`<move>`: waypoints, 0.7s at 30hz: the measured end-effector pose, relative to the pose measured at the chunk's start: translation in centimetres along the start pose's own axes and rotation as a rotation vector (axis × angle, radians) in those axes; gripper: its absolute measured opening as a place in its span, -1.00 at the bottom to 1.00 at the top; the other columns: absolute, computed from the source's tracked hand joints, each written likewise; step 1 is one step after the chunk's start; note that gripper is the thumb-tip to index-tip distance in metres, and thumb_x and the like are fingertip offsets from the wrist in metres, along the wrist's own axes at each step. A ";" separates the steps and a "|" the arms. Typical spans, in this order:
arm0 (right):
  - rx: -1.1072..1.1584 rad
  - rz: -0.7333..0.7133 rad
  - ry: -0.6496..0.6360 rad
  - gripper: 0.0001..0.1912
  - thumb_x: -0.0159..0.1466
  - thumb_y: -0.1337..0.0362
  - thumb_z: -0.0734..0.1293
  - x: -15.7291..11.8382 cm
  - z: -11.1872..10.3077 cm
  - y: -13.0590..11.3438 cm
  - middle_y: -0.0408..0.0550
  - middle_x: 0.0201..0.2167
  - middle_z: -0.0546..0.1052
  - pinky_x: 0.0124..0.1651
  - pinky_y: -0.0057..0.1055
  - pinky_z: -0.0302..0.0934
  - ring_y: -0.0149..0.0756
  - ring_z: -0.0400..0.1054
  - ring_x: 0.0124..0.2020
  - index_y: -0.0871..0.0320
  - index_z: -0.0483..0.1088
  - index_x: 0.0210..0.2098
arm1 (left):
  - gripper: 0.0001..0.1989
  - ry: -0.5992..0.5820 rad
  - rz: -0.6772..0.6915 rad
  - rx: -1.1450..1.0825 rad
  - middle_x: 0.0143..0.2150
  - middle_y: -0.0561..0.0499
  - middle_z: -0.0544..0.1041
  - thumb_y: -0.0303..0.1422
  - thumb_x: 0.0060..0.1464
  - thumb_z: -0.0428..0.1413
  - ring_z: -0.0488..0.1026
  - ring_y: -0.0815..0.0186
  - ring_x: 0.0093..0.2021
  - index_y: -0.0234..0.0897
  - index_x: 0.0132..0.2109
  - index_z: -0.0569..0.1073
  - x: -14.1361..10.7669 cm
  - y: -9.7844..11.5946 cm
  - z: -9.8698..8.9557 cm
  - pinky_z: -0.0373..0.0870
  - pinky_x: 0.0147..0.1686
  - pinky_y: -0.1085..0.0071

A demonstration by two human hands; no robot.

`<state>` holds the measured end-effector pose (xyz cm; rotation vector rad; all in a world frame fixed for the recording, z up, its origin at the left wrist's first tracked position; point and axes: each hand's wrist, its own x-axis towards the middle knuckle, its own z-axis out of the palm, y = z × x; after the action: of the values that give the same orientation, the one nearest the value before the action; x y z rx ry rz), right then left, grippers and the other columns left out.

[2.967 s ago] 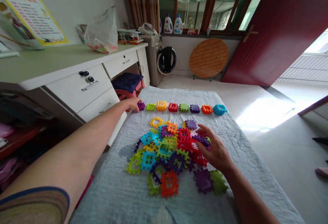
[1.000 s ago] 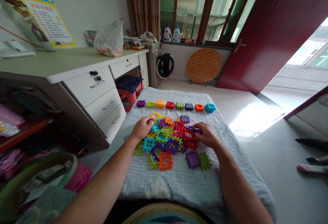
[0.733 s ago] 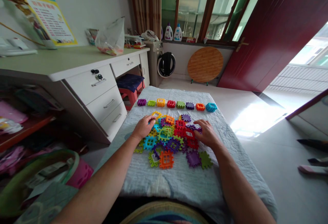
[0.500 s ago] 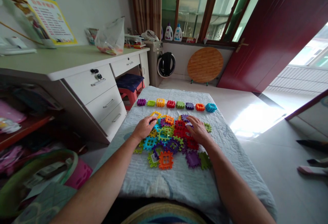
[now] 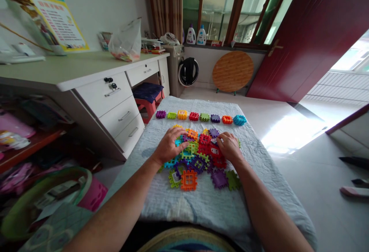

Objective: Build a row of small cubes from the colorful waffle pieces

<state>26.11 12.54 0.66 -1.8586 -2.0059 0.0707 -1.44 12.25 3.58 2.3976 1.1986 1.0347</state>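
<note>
Many plastic interlocking building blocks lie in a loose pile on a cloth-covered table. My left hand (image 5: 170, 145) rests on the pile's left side, thumb and fingers spread apart around blue and green pieces, with a yellow-green window-frame block (image 5: 191, 147) by its thumb. On the right side, my right hand (image 5: 230, 145) has its fingers bent and close together beside a red block with a white grid (image 5: 215, 151); whatever lies under its fingertips is hidden. A dark purple block (image 5: 213, 132) sits just beyond it. Nearest me lies an orange window-frame block (image 5: 188, 181).
A row of assembled blocks (image 5: 194, 116) in several colours crosses the table's far end. The blue-grey cloth (image 5: 268, 190) covers the tabletop. Left stands a desk with drawers (image 5: 100, 97), a stool (image 5: 148, 92) under it. A washing machine (image 5: 173, 67) and red door (image 5: 300, 40) are farther back.
My left hand has moved slightly right over the pile and its thumb has spread from the fingers. My right hand's fingers have drawn in, and it has shifted slightly right.
</note>
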 end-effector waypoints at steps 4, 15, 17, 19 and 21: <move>0.034 -0.039 0.041 -0.63 0.26 0.25 0.14 0.8 1.1 0.9 0.03 0.08 0.38 0.10 -0.16 0.00 -0.10 0.16 0.10 0.10 0.34 0.03 | -0.61 -0.235 0.155 -0.042 0.04 -0.05 0.45 -0.15 -0.03 0.20 0.28 0.13 0.12 -0.16 -0.04 0.45 -0.3 2.7 0.7 0.10 0.18 0.13; -0.020 -0.071 -0.106 -0.54 0.25 0.17 0.15 1.6 1.4 0.2 0.01 0.15 0.33 0.13 -0.06 -0.05 -0.03 0.13 0.13 0.10 0.27 0.13 | -0.58 -0.393 0.243 0.019 -0.01 -0.07 0.46 -0.27 -0.19 0.28 0.28 0.06 0.08 -0.18 -0.10 0.47 -0.8 3.4 2.3 0.04 0.16 0.07; -0.021 -0.062 -0.097 -0.56 0.25 0.16 0.16 1.6 1.1 0.3 0.01 0.12 0.36 0.11 -0.07 -0.03 -0.03 0.14 0.11 0.08 0.31 0.10 | -0.73 -0.362 0.233 -0.019 -0.05 -0.06 0.47 -0.33 -0.09 0.22 0.32 0.10 0.04 -0.19 -0.17 0.48 -0.7 3.6 2.2 0.10 0.14 0.11; -0.022 -0.058 -0.094 -0.57 0.26 0.17 0.16 1.6 1.2 0.4 0.02 0.13 0.33 0.11 -0.10 -0.03 -0.04 0.12 0.13 0.08 0.31 0.10 | -0.86 -0.297 0.203 -0.058 -0.11 -0.05 0.49 -0.38 0.02 0.14 0.36 0.17 -0.02 -0.20 -0.20 0.48 -0.6 3.6 2.1 0.18 0.09 0.16; -0.033 -0.066 -0.107 -0.55 0.27 0.16 0.15 1.6 1.4 0.5 0.05 0.16 0.29 0.13 -0.10 -0.06 -0.04 0.09 0.15 0.08 0.27 0.13 | -0.86 -0.198 0.164 -0.064 -0.15 -0.05 0.49 -0.43 0.09 0.06 0.37 0.20 -0.06 -0.19 -0.20 0.48 -0.5 3.5 2.1 0.23 0.06 0.19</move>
<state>26.04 14.50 -0.37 -1.8428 -2.1502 0.1217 1.87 9.85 3.61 2.5118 0.9023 0.8412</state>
